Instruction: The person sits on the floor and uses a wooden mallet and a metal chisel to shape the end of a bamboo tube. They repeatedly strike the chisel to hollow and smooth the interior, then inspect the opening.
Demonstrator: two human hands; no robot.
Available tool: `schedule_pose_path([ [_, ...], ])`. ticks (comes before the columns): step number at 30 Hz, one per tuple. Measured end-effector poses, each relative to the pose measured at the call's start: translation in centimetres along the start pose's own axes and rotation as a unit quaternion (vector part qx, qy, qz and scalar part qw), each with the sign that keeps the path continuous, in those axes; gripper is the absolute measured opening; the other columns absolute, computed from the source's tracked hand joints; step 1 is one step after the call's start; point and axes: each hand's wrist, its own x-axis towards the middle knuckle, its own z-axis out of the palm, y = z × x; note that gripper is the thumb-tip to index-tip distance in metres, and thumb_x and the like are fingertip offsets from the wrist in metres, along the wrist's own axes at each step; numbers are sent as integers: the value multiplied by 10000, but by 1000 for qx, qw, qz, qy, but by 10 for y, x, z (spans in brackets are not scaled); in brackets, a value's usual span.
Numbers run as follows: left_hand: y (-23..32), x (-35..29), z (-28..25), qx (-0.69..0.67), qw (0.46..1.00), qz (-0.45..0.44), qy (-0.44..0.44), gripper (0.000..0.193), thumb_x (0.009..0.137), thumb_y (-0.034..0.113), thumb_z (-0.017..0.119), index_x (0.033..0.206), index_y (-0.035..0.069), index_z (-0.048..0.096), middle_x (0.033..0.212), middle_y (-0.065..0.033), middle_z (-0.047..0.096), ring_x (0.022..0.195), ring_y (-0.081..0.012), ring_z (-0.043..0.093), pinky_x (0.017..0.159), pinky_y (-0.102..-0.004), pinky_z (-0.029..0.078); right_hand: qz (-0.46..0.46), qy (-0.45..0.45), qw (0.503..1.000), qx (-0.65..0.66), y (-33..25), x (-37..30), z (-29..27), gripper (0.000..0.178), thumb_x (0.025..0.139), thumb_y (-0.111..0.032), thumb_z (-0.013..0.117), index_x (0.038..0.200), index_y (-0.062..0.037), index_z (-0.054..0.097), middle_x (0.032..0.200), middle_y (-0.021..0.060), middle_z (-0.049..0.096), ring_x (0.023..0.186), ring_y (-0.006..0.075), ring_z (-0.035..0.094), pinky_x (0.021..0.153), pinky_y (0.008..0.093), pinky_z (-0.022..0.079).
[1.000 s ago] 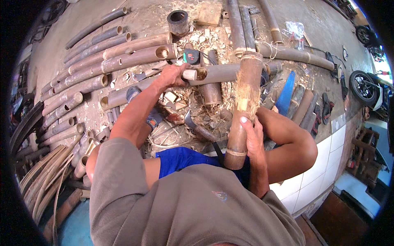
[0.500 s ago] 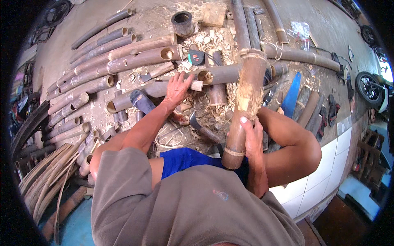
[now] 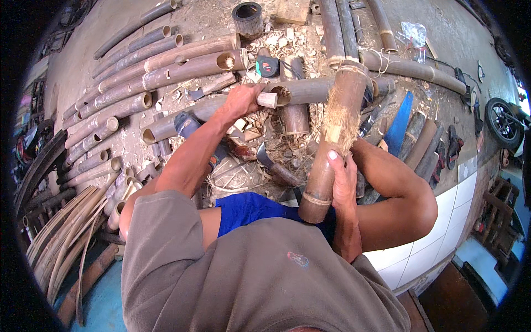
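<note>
My right hand (image 3: 344, 177) grips the lower part of a thick brown bamboo section (image 3: 319, 191). The section is tilted, its near end by my lap and its far end over other bamboo; a band around its middle is scraped to pale fibres. My left hand (image 3: 241, 101) is closed around a tool with a pale wooden handle (image 3: 267, 100); the rest of the tool is hidden by the hand. Under that hand lies a long bamboo pole (image 3: 304, 91) with a hole cut in its side. A curved blade with a dark handle (image 3: 279, 170) lies between my legs.
Bamboo tubes (image 3: 182, 77) lie in rows at left, with split strips (image 3: 61, 238) nearer me. Wood chips (image 3: 282, 47) cover the floor around a tape measure (image 3: 267, 66) and a short dark tube (image 3: 247, 21). A blue saw blade (image 3: 399, 124) stands by my right knee.
My left hand has gone from lying spread over the wooden-handled tool to closing around it. My right hand still holds the bamboo section. The whole view has shifted slightly.
</note>
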Motion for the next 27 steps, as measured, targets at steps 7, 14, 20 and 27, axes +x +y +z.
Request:
schedule_pose_path([
  [7,-13,7,-18,-93,992,-48,63,519,782,238,823,1256,77,688,1026,-180,737,913,-366,723,823,-458,582,-8,-17,999,-35,-1,4,7,601,949,-429,685,1302,34,534,957,132,671,751,208,680,691,345,581],
  [14,-43,117,-124,-526,715,-211,409,674,865,402,788,1268,-77,538,1058,-184,679,862,-204,674,765,-337,567,20,15,998,-51,-9,13,10,588,952,-349,678,1388,26,559,1247,134,661,1102,220,619,998,366,477],
  [20,-102,207,-140,-567,628,-44,531,426,958,267,709,1216,-3,505,1048,-110,637,852,-185,656,772,-399,592,35,15,993,-108,-7,28,8,620,940,-385,689,1384,28,560,1252,139,662,1120,223,613,1005,370,469],
  [27,-145,228,-92,-501,634,-151,569,377,922,173,711,1194,-21,536,998,-85,650,830,-189,637,748,-342,556,56,27,996,-66,-10,34,12,650,920,-366,721,1402,28,535,1272,141,642,1137,224,602,1011,371,468],
])
